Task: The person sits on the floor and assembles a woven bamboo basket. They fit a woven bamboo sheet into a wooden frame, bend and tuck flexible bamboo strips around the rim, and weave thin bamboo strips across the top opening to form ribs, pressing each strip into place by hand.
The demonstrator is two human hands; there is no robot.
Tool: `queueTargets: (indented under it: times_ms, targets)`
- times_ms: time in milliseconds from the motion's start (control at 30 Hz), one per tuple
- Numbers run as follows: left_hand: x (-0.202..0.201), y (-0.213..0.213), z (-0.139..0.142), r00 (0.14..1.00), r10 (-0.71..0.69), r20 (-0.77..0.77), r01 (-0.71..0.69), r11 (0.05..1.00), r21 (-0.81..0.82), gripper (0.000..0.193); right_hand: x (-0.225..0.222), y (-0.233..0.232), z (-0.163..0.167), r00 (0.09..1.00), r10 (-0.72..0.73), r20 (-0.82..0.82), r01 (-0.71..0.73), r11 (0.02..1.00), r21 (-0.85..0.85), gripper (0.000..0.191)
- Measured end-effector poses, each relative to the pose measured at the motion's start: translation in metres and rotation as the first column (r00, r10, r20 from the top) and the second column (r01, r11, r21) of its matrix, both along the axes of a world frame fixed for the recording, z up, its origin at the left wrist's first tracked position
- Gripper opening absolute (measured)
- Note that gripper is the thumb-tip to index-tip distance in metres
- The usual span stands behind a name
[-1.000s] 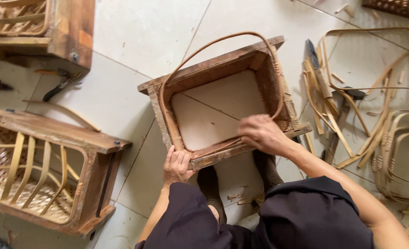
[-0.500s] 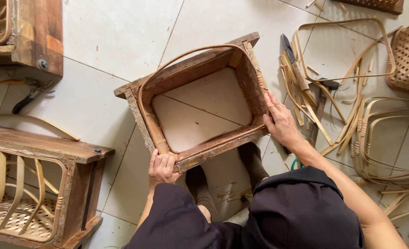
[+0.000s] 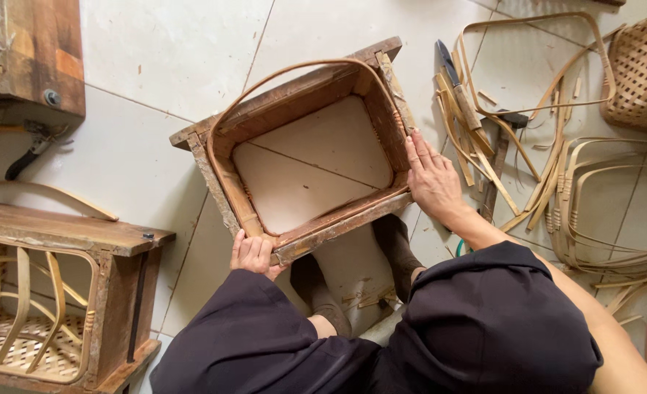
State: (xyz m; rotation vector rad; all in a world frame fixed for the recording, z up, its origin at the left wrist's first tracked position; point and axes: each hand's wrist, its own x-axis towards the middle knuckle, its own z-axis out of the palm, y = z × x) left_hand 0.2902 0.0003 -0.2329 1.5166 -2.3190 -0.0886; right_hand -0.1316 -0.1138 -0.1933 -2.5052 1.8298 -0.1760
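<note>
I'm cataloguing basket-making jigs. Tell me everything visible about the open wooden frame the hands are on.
The wooden frame is a bottomless, worn brown box of rough planks, resting on the tiled floor, turned at an angle to the tile lines; tiles show through its middle. A bent cane strip lines its inside and bows out above the far rim. The left hand grips the near left corner; the right hand lies flat against its right side. The person's feet sit just below the near edge.

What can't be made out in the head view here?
- Left hand: fingertips curl under the square wooden frame mould, so its grip is hidden.
- Brown woven bamboo basket: cut off by the right edge.
- Black-handled pliers: jaws blurred, partly under the wooden block.
- Feet: partly hidden by the frame.
</note>
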Motion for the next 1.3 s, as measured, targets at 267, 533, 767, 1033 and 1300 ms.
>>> queueTargets:
  times_ms: [267,533,767,1033,1300]
  targets:
    - [-0.005,-0.001,0.011,0.999,0.032,-0.035,-0.029,0.996,0.083,0.058,-0.016,0.004,0.035,0.917,0.374,-0.136,-0.376,0.926,0.01,0.032]
    - [-0.009,-0.004,0.039,0.998,0.009,-0.067,-0.007,1.0,0.031,0.054,-0.01,-0.002,0.057,0.792,0.561,-0.24,-0.536,0.828,0.165,0.029]
    - [-0.009,-0.007,0.05,1.0,-0.027,0.014,0.026,0.996,0.086,0.061,0.003,0.009,0.063,0.813,0.512,-0.277,-0.493,0.859,0.138,0.02]
    - [-0.006,-0.009,0.06,0.993,-0.115,-0.018,0.116,0.993,0.029,0.061,0.016,-0.002,0.062,0.669,0.553,-0.496,-0.493,0.83,0.26,0.008]
    - [-0.006,-0.01,0.045,0.998,-0.07,-0.002,0.07,0.997,-0.01,0.056,0.045,-0.024,0.045,0.485,0.729,-0.484,-0.472,0.684,0.557,0.02]
